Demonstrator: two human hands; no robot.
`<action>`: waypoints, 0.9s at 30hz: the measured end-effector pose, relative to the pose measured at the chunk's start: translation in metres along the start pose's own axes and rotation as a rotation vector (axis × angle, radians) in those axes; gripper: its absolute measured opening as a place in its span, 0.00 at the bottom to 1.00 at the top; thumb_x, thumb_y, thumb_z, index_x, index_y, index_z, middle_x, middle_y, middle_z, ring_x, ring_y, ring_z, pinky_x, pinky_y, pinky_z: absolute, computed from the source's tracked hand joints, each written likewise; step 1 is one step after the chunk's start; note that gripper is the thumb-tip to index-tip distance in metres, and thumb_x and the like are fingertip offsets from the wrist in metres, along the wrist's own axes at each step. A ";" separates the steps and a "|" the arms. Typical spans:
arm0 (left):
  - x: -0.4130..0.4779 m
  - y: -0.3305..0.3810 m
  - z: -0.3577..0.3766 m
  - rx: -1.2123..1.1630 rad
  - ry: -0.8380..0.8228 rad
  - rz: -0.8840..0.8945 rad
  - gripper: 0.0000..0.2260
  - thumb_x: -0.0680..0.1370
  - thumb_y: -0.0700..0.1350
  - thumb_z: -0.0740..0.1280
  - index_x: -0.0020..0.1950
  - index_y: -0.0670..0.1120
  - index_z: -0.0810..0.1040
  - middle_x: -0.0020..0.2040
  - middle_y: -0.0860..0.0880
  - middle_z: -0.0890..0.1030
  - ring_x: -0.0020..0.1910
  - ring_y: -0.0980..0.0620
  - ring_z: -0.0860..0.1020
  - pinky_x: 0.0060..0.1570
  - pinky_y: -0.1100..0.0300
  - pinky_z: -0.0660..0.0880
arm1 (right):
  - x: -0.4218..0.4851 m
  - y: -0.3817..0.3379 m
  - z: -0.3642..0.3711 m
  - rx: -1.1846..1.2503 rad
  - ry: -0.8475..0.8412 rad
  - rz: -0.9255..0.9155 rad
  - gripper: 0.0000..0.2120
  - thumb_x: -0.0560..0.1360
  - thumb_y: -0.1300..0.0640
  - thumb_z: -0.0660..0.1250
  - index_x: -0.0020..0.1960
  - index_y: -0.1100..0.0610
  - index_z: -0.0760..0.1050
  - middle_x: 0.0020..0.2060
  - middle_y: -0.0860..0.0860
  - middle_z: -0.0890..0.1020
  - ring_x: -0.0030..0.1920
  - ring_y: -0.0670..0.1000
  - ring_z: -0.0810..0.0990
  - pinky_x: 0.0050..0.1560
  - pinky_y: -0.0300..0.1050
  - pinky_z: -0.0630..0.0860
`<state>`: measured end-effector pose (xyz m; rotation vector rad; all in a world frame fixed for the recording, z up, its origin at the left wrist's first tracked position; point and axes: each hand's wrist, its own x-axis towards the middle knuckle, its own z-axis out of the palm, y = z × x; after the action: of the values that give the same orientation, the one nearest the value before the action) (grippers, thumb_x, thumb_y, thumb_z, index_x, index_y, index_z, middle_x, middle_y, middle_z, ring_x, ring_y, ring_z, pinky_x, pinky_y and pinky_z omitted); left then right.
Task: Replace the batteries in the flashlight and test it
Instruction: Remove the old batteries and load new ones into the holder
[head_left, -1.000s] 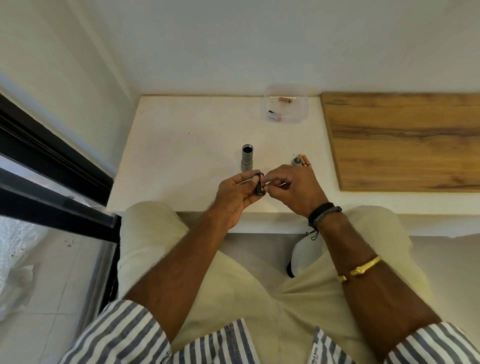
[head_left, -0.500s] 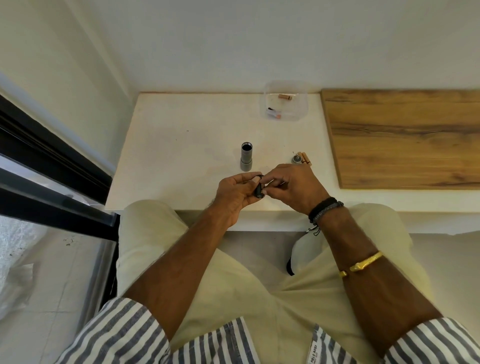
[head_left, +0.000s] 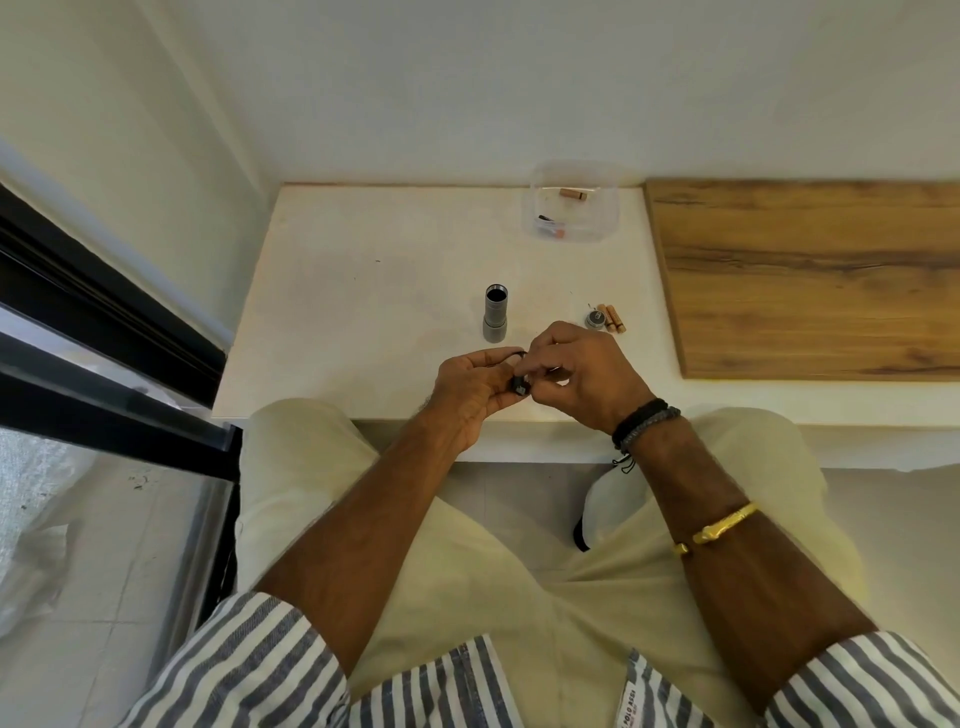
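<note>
The grey flashlight body (head_left: 495, 313) stands upright on the white table (head_left: 363, 291), its open dark end facing up. Just in front of it my left hand (head_left: 470, 395) and my right hand (head_left: 579, 374) meet over the table's front edge, both pinching a small black battery holder (head_left: 519, 385); most of it is hidden by my fingers. The grey tail cap (head_left: 595, 319) lies to the right of the flashlight body, with two copper-coloured batteries (head_left: 612, 318) lying beside it.
A clear plastic box (head_left: 571, 209) with a battery and small parts stands at the back of the table. A wooden board (head_left: 815, 275) covers the table's right side. A dark window frame (head_left: 104, 332) runs along the left. My knees are under the table edge.
My hands stay together on the black holder with only small finger shifts. The flashlight body, cap and batteries have not moved.
</note>
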<state>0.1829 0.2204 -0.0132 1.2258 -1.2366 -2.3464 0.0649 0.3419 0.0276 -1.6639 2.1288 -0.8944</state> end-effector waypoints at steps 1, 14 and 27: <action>0.000 0.000 0.000 -0.013 0.001 -0.001 0.05 0.77 0.38 0.71 0.53 0.41 0.83 0.50 0.41 0.86 0.46 0.42 0.86 0.40 0.55 0.83 | 0.000 0.001 0.000 0.003 0.007 -0.006 0.10 0.73 0.65 0.72 0.52 0.57 0.87 0.47 0.55 0.84 0.46 0.52 0.81 0.47 0.51 0.82; 0.001 0.001 -0.002 -0.197 0.010 0.029 0.09 0.78 0.35 0.69 0.57 0.38 0.81 0.54 0.38 0.84 0.52 0.40 0.84 0.48 0.51 0.83 | -0.001 0.009 0.004 0.118 0.242 0.135 0.06 0.72 0.63 0.75 0.47 0.56 0.87 0.42 0.49 0.87 0.42 0.44 0.84 0.47 0.35 0.80; 0.002 0.001 -0.001 -0.319 -0.118 -0.030 0.12 0.80 0.34 0.64 0.63 0.37 0.77 0.56 0.38 0.83 0.55 0.42 0.83 0.55 0.49 0.81 | 0.001 0.085 -0.005 0.630 0.949 0.879 0.06 0.65 0.59 0.77 0.41 0.51 0.85 0.38 0.53 0.87 0.40 0.56 0.88 0.40 0.48 0.85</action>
<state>0.1822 0.2181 -0.0141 1.0204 -0.8332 -2.5442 -0.0030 0.3544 -0.0218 0.1202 2.2824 -1.9111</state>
